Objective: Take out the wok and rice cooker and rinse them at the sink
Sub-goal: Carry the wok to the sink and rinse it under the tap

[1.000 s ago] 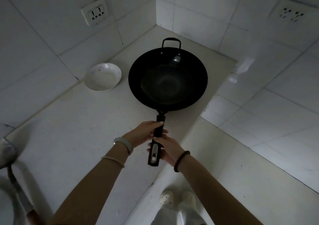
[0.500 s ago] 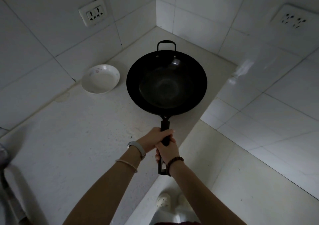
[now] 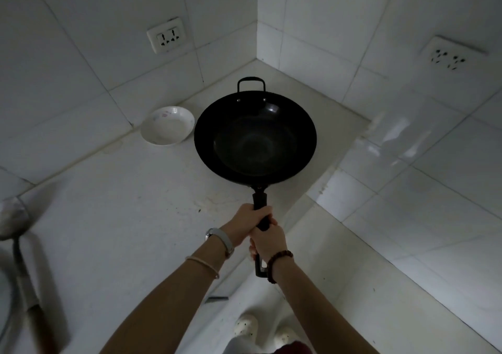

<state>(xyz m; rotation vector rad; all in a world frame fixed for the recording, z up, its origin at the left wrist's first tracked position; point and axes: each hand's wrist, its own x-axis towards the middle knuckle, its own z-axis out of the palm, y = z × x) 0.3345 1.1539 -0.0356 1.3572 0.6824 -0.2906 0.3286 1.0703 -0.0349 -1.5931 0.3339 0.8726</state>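
A black wok (image 3: 255, 139) with a long black handle and a small loop handle at its far side hangs over the white countertop (image 3: 130, 217), near the tiled corner. Both hands grip the long handle. My left hand (image 3: 245, 223) holds it higher up, close to the pan. My right hand (image 3: 267, 241) wraps it just below, with the handle's end sticking out past my wrist. The wok looks empty. No rice cooker and no sink are in sight.
A white shallow bowl (image 3: 168, 129) sits on the counter left of the wok, by the wall. A metal ladle (image 3: 16, 228) with a wooden grip lies at the left edge. Wall sockets (image 3: 166, 38) are on both tiled walls. My shoes (image 3: 245, 326) show below the counter edge.
My right hand has slid up the handle to close right under the left. The wok has come a little nearer to me and sits slightly lower in view.
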